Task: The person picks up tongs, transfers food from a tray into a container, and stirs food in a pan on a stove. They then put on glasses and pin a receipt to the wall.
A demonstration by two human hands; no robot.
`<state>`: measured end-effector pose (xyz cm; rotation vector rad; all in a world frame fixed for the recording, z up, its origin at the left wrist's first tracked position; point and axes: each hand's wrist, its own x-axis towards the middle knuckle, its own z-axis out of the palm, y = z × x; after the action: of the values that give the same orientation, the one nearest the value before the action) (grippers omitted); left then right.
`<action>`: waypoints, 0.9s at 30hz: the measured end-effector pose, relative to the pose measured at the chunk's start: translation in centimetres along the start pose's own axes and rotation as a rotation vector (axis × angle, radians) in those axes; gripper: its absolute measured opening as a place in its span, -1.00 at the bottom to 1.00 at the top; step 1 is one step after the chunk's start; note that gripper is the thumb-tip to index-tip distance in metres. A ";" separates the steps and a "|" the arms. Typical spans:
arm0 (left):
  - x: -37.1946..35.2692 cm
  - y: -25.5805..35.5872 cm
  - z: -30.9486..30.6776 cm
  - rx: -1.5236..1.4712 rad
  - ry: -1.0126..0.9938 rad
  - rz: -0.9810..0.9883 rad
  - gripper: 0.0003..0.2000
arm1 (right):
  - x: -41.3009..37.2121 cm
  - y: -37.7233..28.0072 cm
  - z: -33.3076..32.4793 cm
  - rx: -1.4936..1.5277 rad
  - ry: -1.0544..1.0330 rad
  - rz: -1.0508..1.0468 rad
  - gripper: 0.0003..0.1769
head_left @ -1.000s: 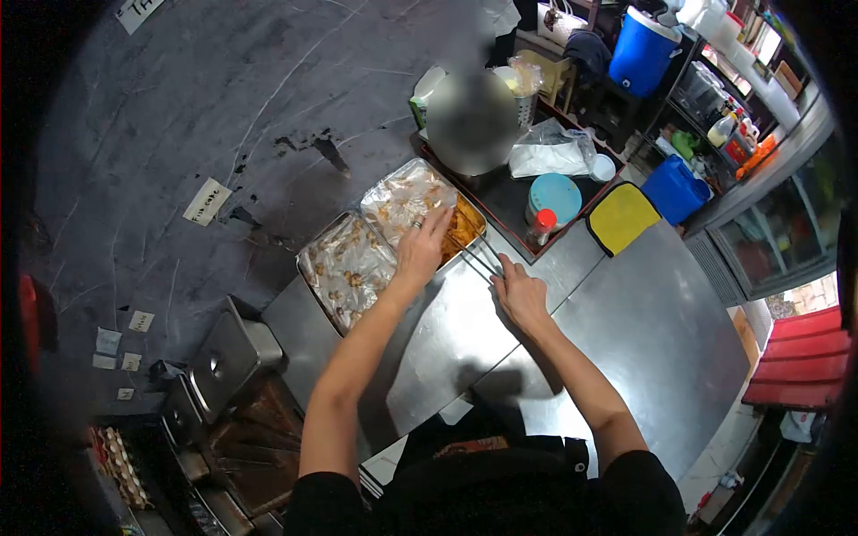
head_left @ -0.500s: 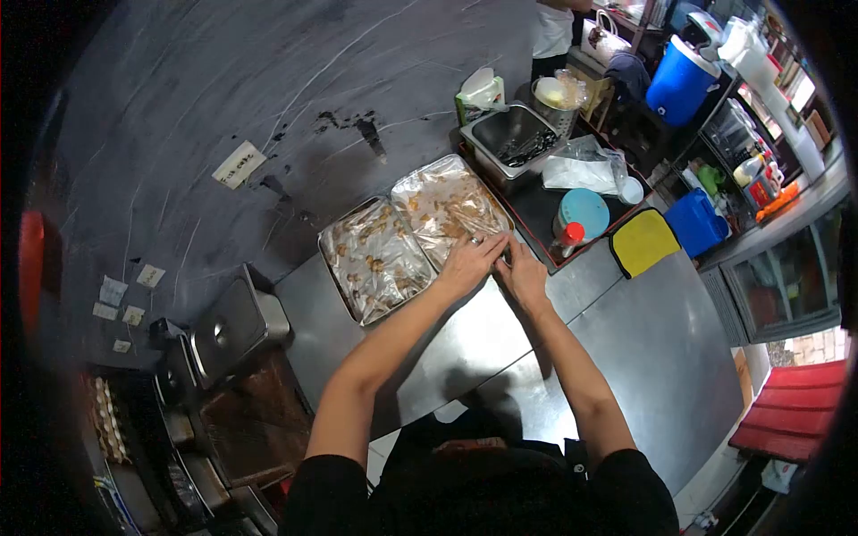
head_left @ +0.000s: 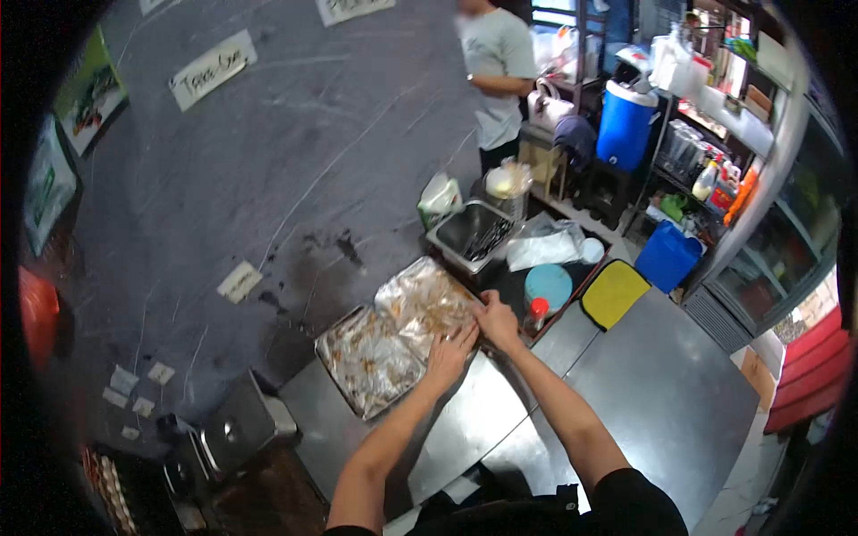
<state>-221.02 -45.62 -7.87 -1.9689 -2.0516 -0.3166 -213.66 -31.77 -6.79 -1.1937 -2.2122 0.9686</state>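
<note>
Silvery, crumpled sheeting (head_left: pixel 420 302) covers the tray (head_left: pixel 458 280) under this person's hands, and from where I stand it catches the light in bright, uneven creases. Brownish-gold patches mottle it all over; I can't tell whether they are on the sheet or showing through it. The tray sits on the steel table (head_left: pixel 661 384), near the dark wall (head_left: pixel 223 161), right against a second tray (head_left: pixel 364 416) with the same wrinkled, spotted cover (head_left: pixel 371 362).

The left hand (head_left: pixel 451 355) lies palm-down along the near edge, fingers loosely spread on the sheet and clasping nothing. The right hand (head_left: pixel 497 323) is at the right-hand corner, its fingers bent; whether they pinch the sheet or only press it, I can't tell.

Just beyond that hand stand a red-capped bottle (head_left: pixel 537 313) and a blue-lidded tub (head_left: pixel 548 284), with a steel pan (head_left: pixel 454 255) of dark contents behind the tray and a yellow pad (head_left: pixel 615 295) further right.
</note>
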 end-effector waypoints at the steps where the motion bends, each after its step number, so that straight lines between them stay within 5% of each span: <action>1: 0.1 0.1 0.0 0.031 -0.031 -0.004 -0.43 | 0.6 0.4 0.5 0.016 0.007 -0.045 -0.65; 9: 0.5 0.5 -1.3 -0.078 -0.056 -0.015 -0.42 | -0.5 0.5 0.2 0.172 0.343 -0.313 -0.72; 12: 0.7 0.2 -1.2 -0.089 -0.045 0.005 -0.41 | -2.2 1.5 -0.1 -0.096 0.144 -0.109 -0.61; 16: 0.0 0.3 0.5 -0.206 0.039 -0.150 -0.41 | -5.6 3.7 -0.2 -0.274 0.140 -0.270 -0.34; 18: 0.2 0.5 0.2 -0.297 -0.039 -0.297 -0.49 | -6.2 4.3 -0.6 -0.257 -0.149 -0.181 -0.33; 22: 0.2 0.1 0.1 -0.282 0.108 -0.265 -0.57 | -6.8 3.3 -0.7 -0.138 -0.141 -0.205 -0.51; 27: -0.4 0.8 -0.3 -0.189 0.135 -0.178 -0.55 | -7.3 2.7 -0.3 -0.151 -0.207 -0.145 -0.42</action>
<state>-220.19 -46.01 -7.79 -1.8104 -2.1814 -0.6854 -208.20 -36.83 -9.04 -1.0170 -2.5355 0.9160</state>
